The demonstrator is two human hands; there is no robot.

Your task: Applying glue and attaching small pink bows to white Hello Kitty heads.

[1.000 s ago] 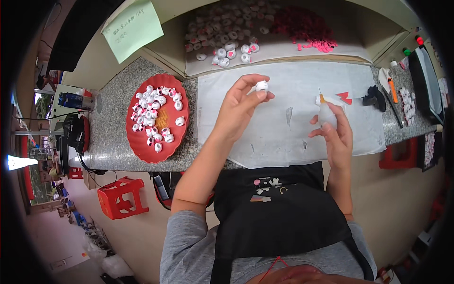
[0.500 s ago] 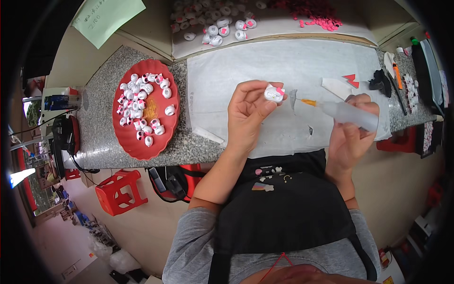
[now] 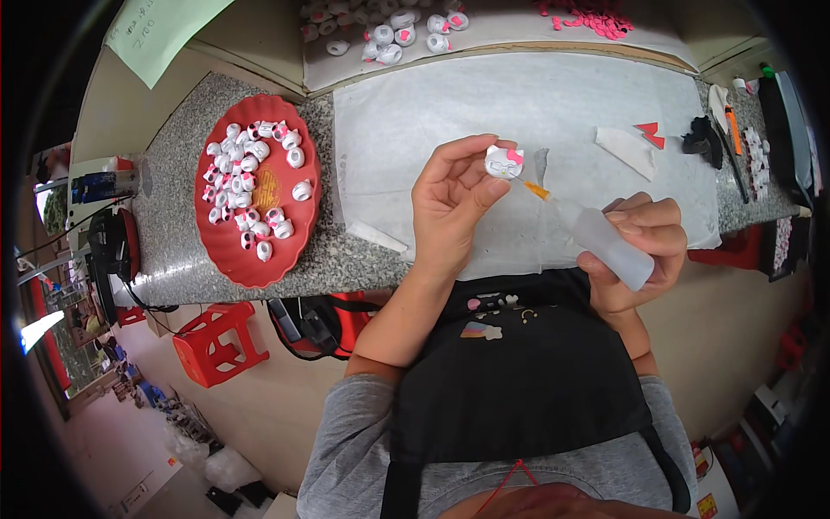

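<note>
Between the thumb and fingers of my left hand [image 3: 450,195] is a small white cat-head figurine [image 3: 500,163] with a pink bow, its face turned up. My right hand [image 3: 644,246] grips a translucent squeeze bottle [image 3: 612,249], tilted with its nozzle up to the left. The bottle's thin needle tip [image 3: 536,189] has an orange base and reaches the lower edge of the figurine; whether it touches is too small to tell. Both hands are above the white paper sheet [image 3: 398,112] on the worktop.
A red scalloped plate [image 3: 298,233] with several similar heads stands on the speckled counter [image 3: 177,251] at left. More white heads [image 3: 389,39] and pink pieces [image 3: 596,22] lie on the back shelf. At right are a white scrap [image 3: 627,151], red pieces [image 3: 650,135] and tools [image 3: 733,130].
The bottle has tilted more steeply, and its needle tip has moved left to the figurine. The figurine has turned slightly in my left hand. The whole view has shifted a little.
</note>
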